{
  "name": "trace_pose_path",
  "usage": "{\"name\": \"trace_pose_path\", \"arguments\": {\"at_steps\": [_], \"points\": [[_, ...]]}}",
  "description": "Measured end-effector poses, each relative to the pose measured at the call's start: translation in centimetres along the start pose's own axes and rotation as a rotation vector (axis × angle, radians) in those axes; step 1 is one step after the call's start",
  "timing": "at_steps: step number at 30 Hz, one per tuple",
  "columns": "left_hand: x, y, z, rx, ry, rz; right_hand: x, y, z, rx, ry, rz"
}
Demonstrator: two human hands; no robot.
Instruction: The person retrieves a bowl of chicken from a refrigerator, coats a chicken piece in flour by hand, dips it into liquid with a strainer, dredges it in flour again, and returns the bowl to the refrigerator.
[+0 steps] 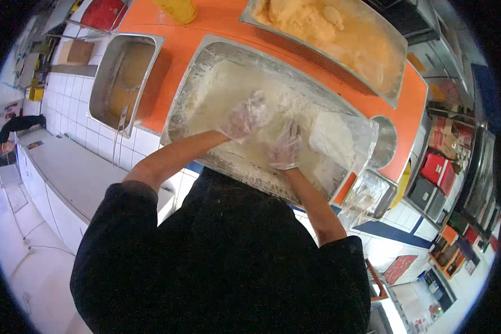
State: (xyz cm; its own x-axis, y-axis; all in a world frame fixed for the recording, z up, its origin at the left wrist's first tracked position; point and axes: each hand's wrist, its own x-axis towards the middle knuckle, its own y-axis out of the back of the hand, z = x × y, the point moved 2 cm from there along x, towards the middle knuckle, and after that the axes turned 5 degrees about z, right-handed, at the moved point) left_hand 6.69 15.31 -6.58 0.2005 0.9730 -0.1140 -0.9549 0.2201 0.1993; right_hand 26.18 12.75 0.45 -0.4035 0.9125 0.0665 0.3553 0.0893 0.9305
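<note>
**Left hand (246,118) and right hand (286,147) were in white powder (217,106)**

Both wore clear gloves (237,123). Right was stretched out, fingers extended; left was powder-dusted, couldn't tell if gripping. Powder lay in metal tray (187,94). Left of tray stood metal pan (107,83) with wire strainer (124,106); beyond tray, orange crumbly coating (339,36); right of tray, metal bowl (385,142).

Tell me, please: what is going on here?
A person in black works with a gloved left hand and gloved right hand in white powder, inside a large metal tray on the orange counter. The two hands are apart; I cannot tell whether they hold anything. A long-handled strainer rests in a pan to the left.
</note>
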Motion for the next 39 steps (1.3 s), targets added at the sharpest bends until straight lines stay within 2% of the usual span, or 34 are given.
{"name": "trace_pose_path", "arguments": {"at_steps": [1,3,4,6,7,9,10,11,12,13,15,16,18,19,21,23,24,25,27,28,29,31,33,34,35,36,37,38,39], "points": [[-1.3,-0.6,0.8,-0.001,0.012,0.007,-0.2,0.5,-0.9,0.066,0.025,0.068],[-2.5,-1.4,2.9,0.604,-0.499,0.153,-0.3,-0.8,-0.8,0.089,0.01,0.102],[-2.3,-1.6,2.7,0.604,-0.499,0.154,-0.6,-1.5,-0.5,0.109,-0.014,0.141],[-1.4,-2.2,1.2,0.661,-0.257,-0.02,-0.4,-3.1,0.4,0.073,-0.02,0.099],[-1.4,-2.5,1.3,0.653,-0.255,-0.023,-0.7,-3.5,0.8,0.037,-0.022,0.044],[-0.8,-2.3,1.2,0.34,-0.032,-0.016,0.0,-4.4,2.0,0.117,-0.08,-0.038],[-0.3,-2.2,2.6,0.339,-0.033,-0.016,0.1,-4.6,2.3,0.202,-0.134,-0.116],[0.5,-1.6,4.0,0.213,0.316,0.1,0.3,-3.9,1.4,0.201,-0.13,-0.113],[0.7,-1.1,4.4,0.075,0.664,0.221,0.6,-2.2,-0.1,0.351,-0.304,-0.027],[0.6,-1.2,3.4,0.071,0.668,0.23,0.5,-1.2,-1.0,0.502,-0.479,0.053],[0.7,-0.8,1.2,0.081,0.394,0.419,0.5,-2.9,-1.1,0.537,-0.493,0.037],[0.4,-0.6,1.8,0.083,0.398,0.421,0.4,-3.6,-1.1,0.568,-0.517,0.029],[-0.2,-1.2,5.7,0.942,-0.031,0.005,-0.2,-2.2,-1.1,0.687,-0.529,0.079],[-0.1,-1.1,7.0,0.941,-0.026,0.005,-0.3,-1.5,-0.9,0.806,-0.54,0.135],[0.4,-1.9,9.4,0.837,-0.431,-0.038,0.3,-0.8,0.2,0.819,-0.53,0.177],[1.0,-3.6,3.8,0.818,-0.474,-0.036,0.8,-0.5,1.4,0.835,-0.525,0.223],[1.2,-4.1,1.6,0.794,-0.518,-0.036,0.8,-0.4,1.9,0.549,-0.426,0.205],[1.6,-3.8,1.7,0.794,-0.515,-0.047,0.5,-0.9,2.4,0.265,-0.327,0.185],[1.3,-4.4,2.0,0.964,-0.522,-0.172,-0.7,-2.4,3.3,0.388,-0.428,0.135],[1.6,-4.4,2.3,0.963,-0.527,-0.17,-0.5,-2.6,3.8,0.511,-0.51,0.107],[1.6,-4.2,2.6,0.846,-0.499,-0.172,-0.1,-2.6,4.3,0.51,-0.504,0.112],[1.2,-3.3,3.9,0.741,-0.475,-0.173,1.2,-2.0,4.4,0.258,-0.086,0.278],[-0.5,-2.4,7.0,0.801,-0.392,0.057,1.5,-3.3,5.0,0.206,-0.013,0.297],[-0.4,-2.2,8.6,0.801,-0.393,0.055,1.7,-3.9,5.2,0.148,0.069,0.311],[-0.3,-1.9,9.5,0.954,-0.195,-0.051,1.9,-4.3,5.2,0.146,0.071,0.313],[-0.3,-1.6,9.9,1.099,0.011,-0.158,2.2,-5.0,5.0,0.149,0.042,0.227],[-0.4,-1.9,8.5,1.103,0.012,-0.153,2.5,-5.6,4.8,0.154,0.016,0.141],[-0.4,-2.4,5.9,1.049,-0.025,-0.1,2.6,-6.1,5.1,0.157,0.023,0.146],[-0.2,-2.5,4.4,0.993,-0.062,-0.049,2.5,-6.7,5.7,0.138,-0.025,0.019]]}}
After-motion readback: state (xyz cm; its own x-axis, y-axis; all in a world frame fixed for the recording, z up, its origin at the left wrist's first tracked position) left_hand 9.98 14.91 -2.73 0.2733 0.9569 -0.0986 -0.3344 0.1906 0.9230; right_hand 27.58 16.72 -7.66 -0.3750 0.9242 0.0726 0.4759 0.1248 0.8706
